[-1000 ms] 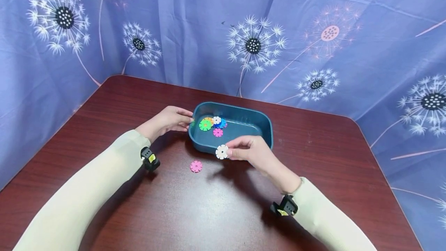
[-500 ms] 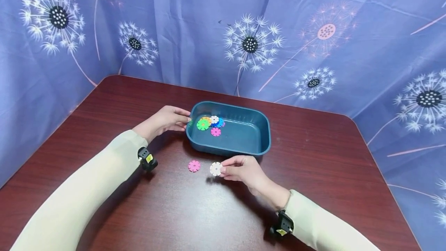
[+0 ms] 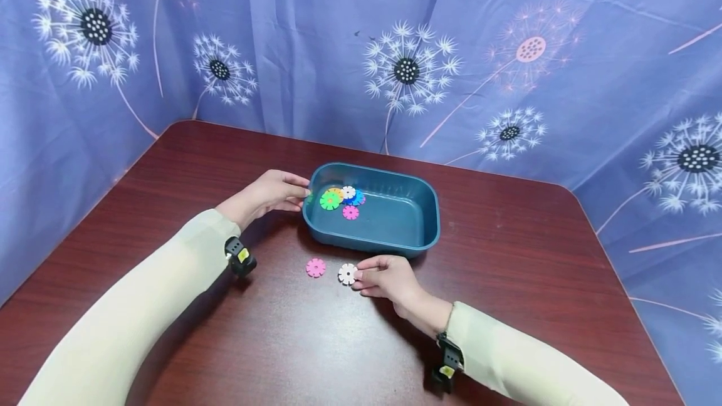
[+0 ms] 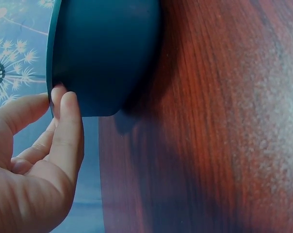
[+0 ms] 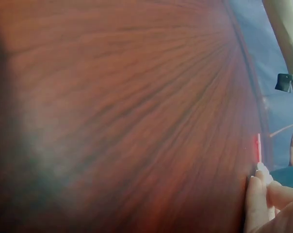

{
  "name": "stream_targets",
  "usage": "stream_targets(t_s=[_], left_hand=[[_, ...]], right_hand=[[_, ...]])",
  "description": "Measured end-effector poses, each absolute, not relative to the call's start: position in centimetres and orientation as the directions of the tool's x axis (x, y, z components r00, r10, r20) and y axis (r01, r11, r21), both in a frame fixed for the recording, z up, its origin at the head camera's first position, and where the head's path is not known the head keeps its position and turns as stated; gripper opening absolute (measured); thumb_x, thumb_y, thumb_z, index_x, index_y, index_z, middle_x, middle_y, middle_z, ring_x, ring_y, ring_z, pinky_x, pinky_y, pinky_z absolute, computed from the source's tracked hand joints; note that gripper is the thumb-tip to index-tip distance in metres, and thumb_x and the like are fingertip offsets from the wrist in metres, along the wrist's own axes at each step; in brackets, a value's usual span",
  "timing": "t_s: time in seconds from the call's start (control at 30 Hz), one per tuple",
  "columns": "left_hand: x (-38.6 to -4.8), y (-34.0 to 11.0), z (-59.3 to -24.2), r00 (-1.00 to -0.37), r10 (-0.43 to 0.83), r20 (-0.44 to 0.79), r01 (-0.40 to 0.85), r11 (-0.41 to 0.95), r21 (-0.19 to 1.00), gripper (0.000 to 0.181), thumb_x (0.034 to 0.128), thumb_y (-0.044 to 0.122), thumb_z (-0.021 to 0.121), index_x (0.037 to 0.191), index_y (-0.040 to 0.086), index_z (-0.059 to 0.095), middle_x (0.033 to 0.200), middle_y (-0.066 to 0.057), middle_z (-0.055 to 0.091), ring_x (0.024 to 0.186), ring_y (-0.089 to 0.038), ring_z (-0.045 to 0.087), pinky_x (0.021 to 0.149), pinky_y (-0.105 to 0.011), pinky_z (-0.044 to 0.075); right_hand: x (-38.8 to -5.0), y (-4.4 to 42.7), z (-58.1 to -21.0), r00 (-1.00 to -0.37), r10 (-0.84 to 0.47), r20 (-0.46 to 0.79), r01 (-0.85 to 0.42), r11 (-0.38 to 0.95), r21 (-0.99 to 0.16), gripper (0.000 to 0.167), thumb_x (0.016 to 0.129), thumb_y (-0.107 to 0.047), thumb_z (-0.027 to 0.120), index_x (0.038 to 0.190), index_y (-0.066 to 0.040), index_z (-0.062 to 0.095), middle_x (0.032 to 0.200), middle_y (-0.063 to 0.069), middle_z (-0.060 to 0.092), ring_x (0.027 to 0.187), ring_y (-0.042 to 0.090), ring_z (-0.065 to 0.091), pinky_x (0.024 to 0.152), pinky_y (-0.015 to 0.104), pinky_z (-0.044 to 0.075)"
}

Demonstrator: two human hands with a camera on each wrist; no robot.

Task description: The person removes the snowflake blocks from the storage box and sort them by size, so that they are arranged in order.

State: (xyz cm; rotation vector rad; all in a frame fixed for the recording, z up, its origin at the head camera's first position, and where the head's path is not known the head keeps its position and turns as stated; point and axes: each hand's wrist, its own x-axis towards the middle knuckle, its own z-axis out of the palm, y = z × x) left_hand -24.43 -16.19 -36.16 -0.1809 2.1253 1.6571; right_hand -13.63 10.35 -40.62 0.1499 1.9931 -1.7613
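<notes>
My left hand (image 3: 276,192) pinches the left end of a dark teal plastic basin (image 3: 372,246) by its rim. In the left wrist view the thumb and fingers (image 4: 69,126) lie at that rim, against the basin's outer wall. My right hand (image 3: 390,279) holds a white notched plastic disc (image 3: 347,274) by its right edge, low at the table in front of the basin. Just left of it lies a pink notched disc (image 3: 316,267). Inside the basin, a green disc (image 3: 330,200), a smaller pink disc (image 3: 350,212) and a small white disc (image 3: 348,192) lie among others.
Underneath is a dark red-brown wooden table (image 3: 271,337). Blue curtains (image 3: 316,49) with dandelion prints hang along its back and sides. Each wrist carries a black strapped camera (image 3: 239,257).
My right hand has brought the white disc from over the basin's front rim down toward the table, beside the pink disc. The left hand stays at the basin's rim.
</notes>
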Motion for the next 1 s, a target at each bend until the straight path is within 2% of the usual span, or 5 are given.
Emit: stream_targets(t_s=[0.1, 0.2, 0.6, 0.9, 1.0], left_hand=[[-24.4, -16.3, -36.1, -0.899, 0.167, -0.404, -0.354, 0.265, 0.897, 0.048, 0.1008, 0.007, 0.061, 0.146, -0.007, 0.05, 0.1, -0.006, 0.072, 0.069, -0.003, 0.066, 0.069, -0.017, 0.061], [-24.3, -16.3, -36.0, -0.9, 0.172, -0.4, -0.349, 0.263, 0.9, 0.049, 0.1008, 0.007, 0.061, 0.146, -0.008, 0.049, 0.097, -0.003, 0.071, 0.07, -0.002, 0.065, 0.069, -0.017, 0.061], [-24.4, -16.3, -36.1, -0.899, 0.17, -0.404, -0.348, 0.281, 0.894, 0.048, 0.1013, 0.008, 0.061, 0.146, -0.007, 0.05, 0.099, -0.005, 0.071, 0.069, -0.003, 0.065, 0.068, -0.017, 0.061], [-24.6, -16.2, -36.4, -0.898, 0.166, -0.407, -0.35, 0.29, 0.891, 0.047, 0.1016, 0.008, 0.061, 0.146, -0.006, 0.05, 0.108, -0.011, 0.071, 0.072, -0.005, 0.066, 0.071, -0.019, 0.062], [-24.7, -16.2, -36.5, -0.898, 0.169, -0.407, -0.352, 0.282, 0.892, 0.048, 0.1016, 0.007, 0.061, 0.146, -0.006, 0.05, 0.106, -0.01, 0.071, 0.072, -0.005, 0.066, 0.071, -0.019, 0.062]], right_hand=[[-14.0, 10.0, -40.6, -0.875, -0.2, -0.44, 0.408, 0.183, -0.894, 0.023, 0.092, 0.005, 0.065, 0.113, 0.015, 0.066, 0.09, 0.015, 0.079, 0.065, 0.008, 0.072, 0.062, 0.024, 0.063], [-14.4, 9.8, -40.5, -0.864, -0.176, -0.472, 0.437, 0.202, -0.876, 0.021, 0.093, 0.004, 0.066, 0.112, 0.012, 0.068, 0.089, 0.016, 0.079, 0.063, 0.009, 0.072, 0.06, 0.025, 0.063], [-14.8, 9.2, -40.3, -0.852, -0.15, -0.502, 0.459, 0.248, -0.853, 0.011, 0.092, 0.003, 0.069, 0.102, 0.008, 0.069, 0.079, 0.009, 0.077, 0.059, 0.008, 0.07, 0.055, 0.024, 0.061], [-14.6, 8.9, -40.2, -0.858, -0.147, -0.492, 0.439, 0.285, -0.852, 0.01, 0.092, 0.002, 0.071, 0.1, 0.008, 0.071, 0.076, 0.008, 0.076, 0.056, 0.007, 0.068, 0.053, 0.022, 0.059], [-14.4, 9.0, -40.1, -0.866, -0.159, -0.473, 0.412, 0.307, -0.858, 0.012, 0.091, 0.0, 0.072, 0.101, 0.008, 0.071, 0.076, 0.008, 0.076, 0.057, 0.007, 0.067, 0.055, 0.022, 0.059]])
